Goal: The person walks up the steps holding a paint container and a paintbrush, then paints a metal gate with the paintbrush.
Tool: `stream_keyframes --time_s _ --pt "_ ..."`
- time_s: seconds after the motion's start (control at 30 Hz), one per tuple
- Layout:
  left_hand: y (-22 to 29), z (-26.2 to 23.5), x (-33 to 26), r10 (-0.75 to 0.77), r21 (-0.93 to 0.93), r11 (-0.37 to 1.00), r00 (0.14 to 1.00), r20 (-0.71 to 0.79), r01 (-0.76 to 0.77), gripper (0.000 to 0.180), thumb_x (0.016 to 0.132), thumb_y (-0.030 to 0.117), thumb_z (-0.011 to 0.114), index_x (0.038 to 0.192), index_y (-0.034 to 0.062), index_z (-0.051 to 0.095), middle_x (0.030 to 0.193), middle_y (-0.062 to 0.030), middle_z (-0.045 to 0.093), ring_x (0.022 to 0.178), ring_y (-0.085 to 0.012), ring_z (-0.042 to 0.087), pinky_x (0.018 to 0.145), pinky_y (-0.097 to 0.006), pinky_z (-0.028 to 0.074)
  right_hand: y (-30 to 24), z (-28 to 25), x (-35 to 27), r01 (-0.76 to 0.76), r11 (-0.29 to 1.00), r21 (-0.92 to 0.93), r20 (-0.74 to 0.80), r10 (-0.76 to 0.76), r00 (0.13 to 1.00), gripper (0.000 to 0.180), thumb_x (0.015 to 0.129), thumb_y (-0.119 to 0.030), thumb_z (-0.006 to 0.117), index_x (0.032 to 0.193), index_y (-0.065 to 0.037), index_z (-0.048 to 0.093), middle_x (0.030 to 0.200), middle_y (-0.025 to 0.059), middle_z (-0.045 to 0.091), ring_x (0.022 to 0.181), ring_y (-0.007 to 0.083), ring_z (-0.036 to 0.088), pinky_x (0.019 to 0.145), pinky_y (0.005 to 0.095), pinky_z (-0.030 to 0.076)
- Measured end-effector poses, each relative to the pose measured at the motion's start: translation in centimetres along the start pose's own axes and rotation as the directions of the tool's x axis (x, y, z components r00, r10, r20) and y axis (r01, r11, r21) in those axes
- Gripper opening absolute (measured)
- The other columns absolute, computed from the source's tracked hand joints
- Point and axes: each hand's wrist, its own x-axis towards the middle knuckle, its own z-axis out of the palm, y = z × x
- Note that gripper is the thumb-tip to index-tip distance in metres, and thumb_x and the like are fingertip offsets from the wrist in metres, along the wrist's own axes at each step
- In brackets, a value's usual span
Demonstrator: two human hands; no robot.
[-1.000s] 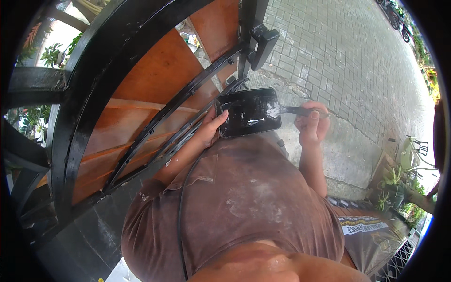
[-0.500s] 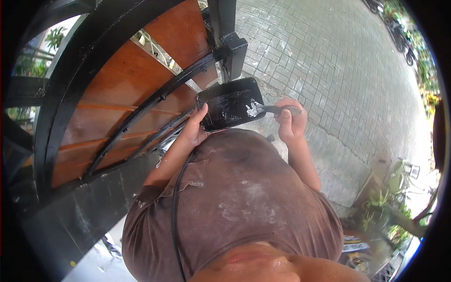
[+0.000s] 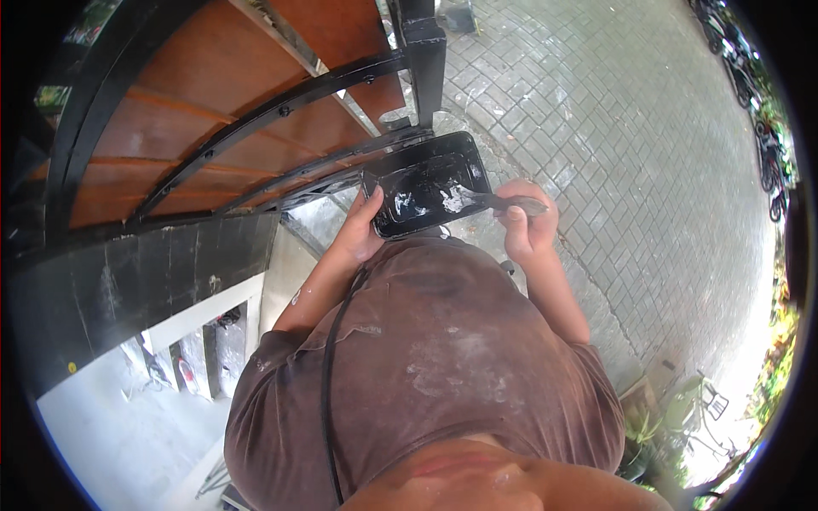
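Observation:
My left hand [image 3: 362, 232] grips the near left edge of a black rectangular paint tray [image 3: 428, 182] held in front of my chest. The tray holds glossy black paint with pale smears. My right hand [image 3: 526, 223] is closed on the handle of a paintbrush [image 3: 498, 203], whose bristles lie inside the tray at its right side. My brown, paint-stained shirt [image 3: 443, 358] fills the lower middle of the view.
A gate of black metal bars [image 3: 281, 106] and orange-brown wooden panels [image 3: 213, 68] stands to my left and ahead, with a black post [image 3: 423, 60]. A black wall [image 3: 128, 289] sits at the left. Grey paving bricks [image 3: 630, 153] spread to the right. Potted plants [image 3: 682, 417] stand at the lower right.
The view has swung, so the gate now sits higher and further left. Both hands keep their hold; the tray has tilted more toward me, with the brush still in it.

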Motion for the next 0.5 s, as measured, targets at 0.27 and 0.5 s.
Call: stream_keyframes --time_s 0.27,0.5 --pt "-2.1 0.9 -2.4 0.049 -0.078 0.995 0.984 -0.17 -0.063 0.053 0.103 0.035 0.054 0.147 0.0087 0.039 0.141 -0.0108 0.055 0.128 -0.0262 0.057 0.109 -0.045 0.046 0.4 -0.1 -0.3 0.11 0.974 0.2 -0.041 -0.104 0.994 0.019 0.096 -0.015 0.057 0.1 0.003 0.061 0.081 0.0156 0.064 0.066 0.0227 0.062 0.06 0.0325 0.05" --pt "-1.3 1.8 -3.5 0.182 -0.122 0.971 0.965 -0.189 -0.207 0.05 0.103 0.024 0.056 0.147 0.0115 0.035 0.138 -0.0099 0.055 0.125 -0.0242 0.058 0.104 -0.045 0.051 -1.3 0.6 1.2 0.215 0.977 0.01 0.016 -0.215 0.977 0.035 0.099 -0.032 0.062 0.108 0.002 0.06 0.079 0.0151 0.065 0.061 0.0183 0.063 0.052 0.0283 0.047"
